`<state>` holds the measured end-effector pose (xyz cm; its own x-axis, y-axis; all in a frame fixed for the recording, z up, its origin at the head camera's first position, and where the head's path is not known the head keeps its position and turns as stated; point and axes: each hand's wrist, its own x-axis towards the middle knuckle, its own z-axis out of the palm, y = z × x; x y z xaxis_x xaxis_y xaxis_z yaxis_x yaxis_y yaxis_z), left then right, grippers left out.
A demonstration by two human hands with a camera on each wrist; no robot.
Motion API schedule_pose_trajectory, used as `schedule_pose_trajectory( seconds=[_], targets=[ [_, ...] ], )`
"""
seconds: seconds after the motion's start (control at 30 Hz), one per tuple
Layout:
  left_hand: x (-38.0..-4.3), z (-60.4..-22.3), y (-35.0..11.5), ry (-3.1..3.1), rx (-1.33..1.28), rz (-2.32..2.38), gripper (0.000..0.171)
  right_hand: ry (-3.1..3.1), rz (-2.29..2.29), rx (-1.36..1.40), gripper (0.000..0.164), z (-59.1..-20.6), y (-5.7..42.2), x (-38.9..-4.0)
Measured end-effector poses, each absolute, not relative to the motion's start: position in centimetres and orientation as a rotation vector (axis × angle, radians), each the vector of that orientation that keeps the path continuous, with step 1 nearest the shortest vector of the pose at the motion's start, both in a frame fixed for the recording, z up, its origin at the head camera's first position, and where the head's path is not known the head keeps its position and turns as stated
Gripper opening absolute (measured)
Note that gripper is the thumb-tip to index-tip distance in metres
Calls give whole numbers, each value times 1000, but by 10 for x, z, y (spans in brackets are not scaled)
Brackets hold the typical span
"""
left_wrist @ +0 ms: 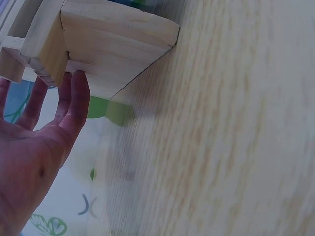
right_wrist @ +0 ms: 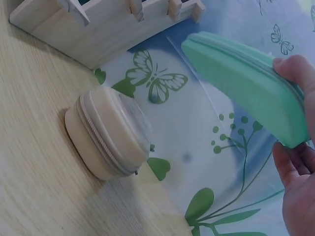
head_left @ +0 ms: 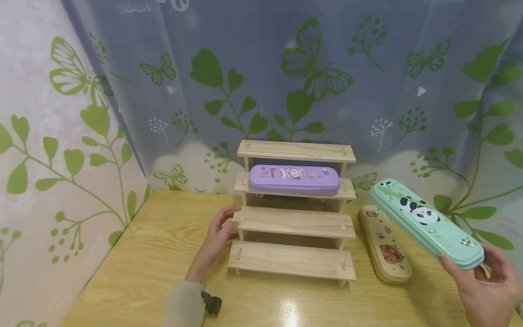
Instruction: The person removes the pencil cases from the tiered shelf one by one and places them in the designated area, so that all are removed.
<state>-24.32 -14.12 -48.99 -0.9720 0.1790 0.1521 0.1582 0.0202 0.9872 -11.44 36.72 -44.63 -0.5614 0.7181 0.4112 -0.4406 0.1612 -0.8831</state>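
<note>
A mint green pencil case (head_left: 429, 222) with panda pictures is held in the air by my right hand (head_left: 492, 286), thumb and fingers gripping its near end. The right wrist view shows the green case (right_wrist: 241, 88) from below, apart from the table. My left hand (head_left: 218, 231) touches the left end of a stepped wooden rack (head_left: 292, 261), around its second step from the bottom. In the left wrist view the left hand's fingers (left_wrist: 78, 98) reach up to the rack's wooden side (left_wrist: 113, 37). A purple pencil case (head_left: 294, 179) lies across the rack's third step.
To the right of the rack, a beige pencil case (head_left: 384, 245) with brown bear pictures lies on the wooden table (head_left: 135, 254). Behind hangs a curtain (head_left: 261, 91) with green leaves and butterflies. A similar leafy sheet (head_left: 61, 150) borders the table's left side.
</note>
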Motion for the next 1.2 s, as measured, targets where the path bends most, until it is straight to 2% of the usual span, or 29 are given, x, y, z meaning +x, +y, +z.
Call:
schedule_pose_trajectory(
  seconds=[0.73, 0.97, 1.2],
  targets=[
    [-243, -489, -140, 2222, 366, 2178, 39, -1644, 1357, -800, 65, -458, 377, -112],
    [-241, -491, -140, 2228, 335, 2178, 38, -1616, 1424, -866, 64, -463, 384, -112],
    [-243, -490, -139, 2233, 340, 2178, 38, -1736, 1278, -955, 67, -475, 386, -117]
  ],
)
